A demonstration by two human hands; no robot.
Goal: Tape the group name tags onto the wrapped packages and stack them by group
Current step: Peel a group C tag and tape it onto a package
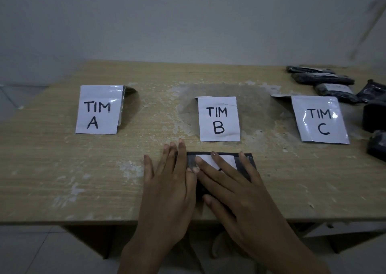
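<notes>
The dark flat wrapped package (248, 164) lies near the front edge of the worn wooden table (83, 179), its long axis running left to right. A white paper name tag (226, 161) sits on top of it. The left hand (167, 188) and right hand (234, 190) press flat on it, fingers straight. Bare tabletop stretches to the left. Beyond stand white signs TIM A (98, 110), TIM B (218, 119) and TIM C (319, 120). More dark wrapped packages (321, 78) are heaped at the far right.
</notes>
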